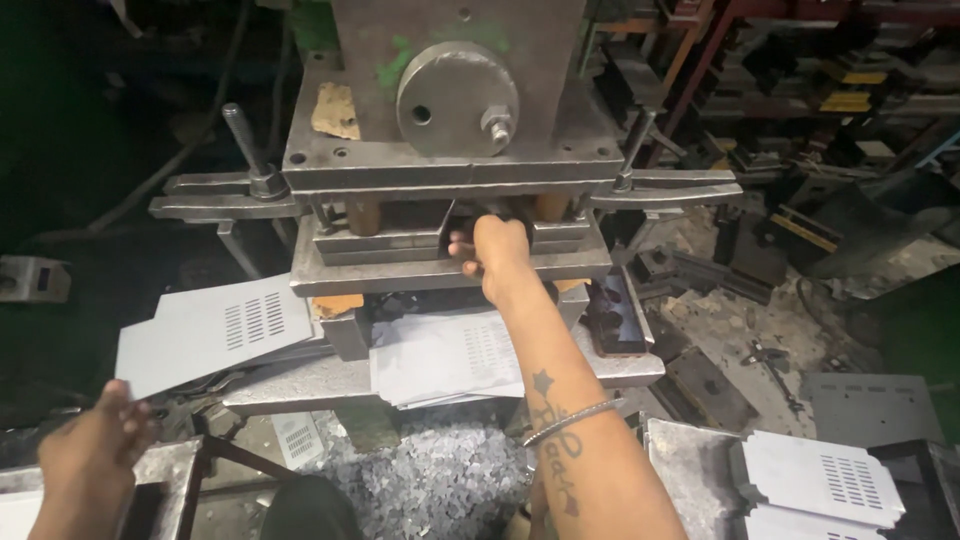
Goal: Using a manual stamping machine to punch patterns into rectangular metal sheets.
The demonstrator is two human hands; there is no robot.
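Grey slotted sheet pinched by left hand; right hand inside press die.

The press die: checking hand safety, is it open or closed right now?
Open. A dark gap shows between the upper and lower plates of the press die, and the right hand reaches into it.

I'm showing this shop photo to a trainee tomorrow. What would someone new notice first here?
First, the right hand reaching into the gap of the heavy grey press at top centre, fingers between its steel plates. Next, the left hand at lower left holds the corner of a grey slotted sheet. Below the press lies a heap of metal scrap chips, with more slotted sheets stacked at lower right.
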